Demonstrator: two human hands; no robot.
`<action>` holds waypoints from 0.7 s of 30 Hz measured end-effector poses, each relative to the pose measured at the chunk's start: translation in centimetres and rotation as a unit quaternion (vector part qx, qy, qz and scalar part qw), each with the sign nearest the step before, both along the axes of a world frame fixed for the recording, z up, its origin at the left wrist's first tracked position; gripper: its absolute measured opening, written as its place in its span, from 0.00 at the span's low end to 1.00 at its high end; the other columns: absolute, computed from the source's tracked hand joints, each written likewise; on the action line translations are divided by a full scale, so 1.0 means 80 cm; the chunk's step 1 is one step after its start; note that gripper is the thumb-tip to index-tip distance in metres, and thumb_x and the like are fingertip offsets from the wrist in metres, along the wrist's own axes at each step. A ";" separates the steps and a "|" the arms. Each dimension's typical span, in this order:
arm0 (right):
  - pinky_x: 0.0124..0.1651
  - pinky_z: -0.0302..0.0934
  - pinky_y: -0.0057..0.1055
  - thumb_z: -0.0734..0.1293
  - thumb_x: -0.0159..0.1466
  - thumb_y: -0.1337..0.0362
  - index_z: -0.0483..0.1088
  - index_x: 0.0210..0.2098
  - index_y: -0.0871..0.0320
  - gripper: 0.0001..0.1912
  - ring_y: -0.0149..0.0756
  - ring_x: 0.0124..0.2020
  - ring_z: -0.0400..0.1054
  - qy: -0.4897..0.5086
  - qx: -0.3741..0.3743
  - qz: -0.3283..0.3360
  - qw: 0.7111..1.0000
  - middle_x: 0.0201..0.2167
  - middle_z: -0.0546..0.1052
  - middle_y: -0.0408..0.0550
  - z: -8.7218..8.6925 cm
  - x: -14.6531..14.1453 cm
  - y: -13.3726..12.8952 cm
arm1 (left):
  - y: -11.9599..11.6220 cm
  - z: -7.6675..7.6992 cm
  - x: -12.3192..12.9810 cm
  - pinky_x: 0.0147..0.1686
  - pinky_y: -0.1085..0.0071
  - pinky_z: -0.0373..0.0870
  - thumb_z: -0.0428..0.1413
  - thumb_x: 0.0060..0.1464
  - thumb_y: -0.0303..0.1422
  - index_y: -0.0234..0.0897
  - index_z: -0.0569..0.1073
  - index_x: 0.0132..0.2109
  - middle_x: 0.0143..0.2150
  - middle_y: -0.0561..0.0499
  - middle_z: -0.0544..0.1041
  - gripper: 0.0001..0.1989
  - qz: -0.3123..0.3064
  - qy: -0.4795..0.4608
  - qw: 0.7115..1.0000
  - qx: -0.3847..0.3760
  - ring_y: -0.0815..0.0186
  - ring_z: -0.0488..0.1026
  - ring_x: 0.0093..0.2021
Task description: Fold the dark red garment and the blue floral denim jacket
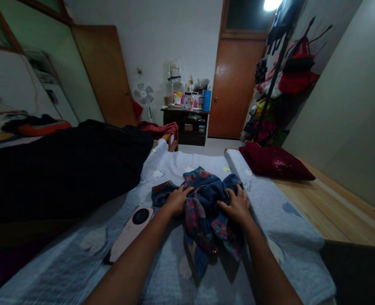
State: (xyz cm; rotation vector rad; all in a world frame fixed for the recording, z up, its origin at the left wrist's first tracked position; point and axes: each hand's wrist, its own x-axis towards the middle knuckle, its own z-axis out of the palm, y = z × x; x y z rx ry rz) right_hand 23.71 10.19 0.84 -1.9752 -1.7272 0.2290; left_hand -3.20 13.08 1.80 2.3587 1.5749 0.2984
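A crumpled blue floral garment (208, 188) lies on the pale quilt (170, 275). At its 9 o'clock, the left hand (177, 201) rests on the cloth, fingers half-extended; whether they pinch a fold cannot be told. At 3 o'clock, the right hand (238, 206) lies on the fabric, fingers spread apart. A pink phone-like object (128, 238) sits at 8 o'clock, maroon cloth (268, 163) at 2.

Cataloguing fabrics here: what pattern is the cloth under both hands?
The cloth is blue with reddish patches, best in the head view.
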 end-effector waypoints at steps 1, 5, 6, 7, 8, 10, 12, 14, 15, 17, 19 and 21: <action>0.65 0.44 0.56 0.71 0.53 0.49 0.65 0.59 0.56 0.37 0.63 0.69 0.40 0.000 0.005 0.010 1.000 0.70 0.45 0.59 -0.003 -0.002 0.002 | 0.001 -0.003 0.000 0.58 0.61 0.62 0.58 0.53 0.41 0.44 0.62 0.66 0.68 0.42 0.60 0.33 -0.005 -0.014 1.000 0.008 0.52 0.65 0.61; 0.65 0.51 0.47 0.71 0.50 0.55 0.52 0.66 0.62 0.48 0.54 0.68 0.48 0.081 0.032 0.052 0.995 0.68 0.52 0.63 -0.008 -0.006 0.014 | -0.003 -0.010 0.002 0.54 0.67 0.64 0.57 0.54 0.36 0.40 0.72 0.57 0.57 0.46 0.74 0.23 0.011 -0.063 0.997 0.031 0.58 0.70 0.54; 0.63 0.53 0.45 0.70 0.50 0.57 0.51 0.67 0.63 0.48 0.52 0.66 0.53 0.110 0.032 0.058 0.992 0.66 0.58 0.63 -0.008 -0.006 0.016 | -0.006 -0.010 0.003 0.53 0.68 0.65 0.57 0.54 0.35 0.41 0.73 0.55 0.55 0.46 0.75 0.21 0.021 -0.073 0.997 0.034 0.58 0.71 0.53; 0.62 0.56 0.43 0.69 0.50 0.59 0.52 0.66 0.62 0.47 0.50 0.63 0.59 0.139 0.030 0.065 0.988 0.62 0.63 0.61 -0.006 -0.006 0.018 | -0.010 -0.009 0.005 0.52 0.68 0.65 0.57 0.54 0.35 0.41 0.74 0.53 0.54 0.47 0.76 0.19 0.029 -0.082 0.996 0.037 0.59 0.71 0.52; 0.60 0.58 0.42 0.68 0.50 0.62 0.55 0.65 0.62 0.44 0.49 0.59 0.64 0.165 0.029 0.072 0.983 0.58 0.68 0.59 -0.004 -0.006 0.019 | -0.014 -0.007 0.007 0.52 0.68 0.65 0.56 0.54 0.34 0.41 0.75 0.52 0.53 0.47 0.76 0.17 0.036 -0.092 0.994 0.043 0.59 0.71 0.51; 0.56 0.62 0.41 0.66 0.49 0.65 0.64 0.59 0.60 0.36 0.46 0.51 0.70 0.213 0.042 0.079 0.973 0.51 0.75 0.55 0.004 -0.004 0.017 | -0.023 -0.001 0.011 0.51 0.66 0.66 0.55 0.55 0.32 0.41 0.75 0.50 0.51 0.48 0.77 0.15 0.041 -0.118 0.990 0.068 0.59 0.70 0.50; 0.53 0.63 0.40 0.65 0.50 0.65 0.69 0.53 0.59 0.30 0.45 0.46 0.72 0.258 0.070 0.082 0.960 0.46 0.77 0.51 0.016 -0.001 0.011 | -0.031 0.010 0.014 0.51 0.65 0.66 0.54 0.55 0.31 0.40 0.75 0.49 0.50 0.47 0.77 0.14 0.039 -0.156 0.981 0.108 0.59 0.70 0.49; 0.49 0.65 0.39 0.66 0.51 0.62 0.71 0.50 0.58 0.26 0.43 0.43 0.73 0.314 0.093 0.075 0.942 0.42 0.78 0.49 0.033 0.001 0.002 | -0.037 0.025 0.018 0.53 0.65 0.66 0.53 0.55 0.28 0.39 0.75 0.49 0.50 0.47 0.76 0.15 0.033 -0.200 0.968 0.145 0.59 0.70 0.50; 0.48 0.66 0.39 0.68 0.52 0.61 0.71 0.49 0.58 0.25 0.43 0.41 0.73 0.343 0.103 0.068 0.931 0.41 0.79 0.48 0.042 0.002 -0.003 | -0.040 0.034 0.020 0.54 0.64 0.65 0.53 0.54 0.27 0.39 0.75 0.49 0.50 0.47 0.76 0.15 0.031 -0.222 0.962 0.159 0.60 0.70 0.51; 0.47 0.66 0.39 0.70 0.52 0.57 0.71 0.49 0.58 0.25 0.43 0.40 0.73 0.405 0.121 0.055 0.905 0.40 0.79 0.48 0.061 0.004 -0.012 | -0.045 0.054 0.025 0.56 0.63 0.65 0.52 0.53 0.26 0.39 0.75 0.49 0.50 0.47 0.76 0.17 0.035 -0.261 0.948 0.179 0.59 0.70 0.53; 0.46 0.67 0.39 0.73 0.51 0.56 0.71 0.50 0.58 0.28 0.42 0.40 0.73 0.464 0.133 0.047 0.874 0.40 0.79 0.48 0.078 0.005 -0.020 | -0.051 0.075 0.028 0.56 0.63 0.65 0.52 0.53 0.25 0.39 0.74 0.50 0.50 0.47 0.76 0.18 0.036 -0.301 0.932 0.200 0.59 0.70 0.53; 0.45 0.68 0.39 0.75 0.50 0.56 0.69 0.52 0.57 0.31 0.41 0.39 0.74 0.519 0.139 0.048 0.842 0.40 0.79 0.47 0.093 0.006 -0.026 | -0.058 0.095 0.030 0.56 0.63 0.65 0.51 0.53 0.26 0.38 0.74 0.51 0.50 0.47 0.76 0.18 0.029 -0.335 0.915 0.222 0.59 0.71 0.53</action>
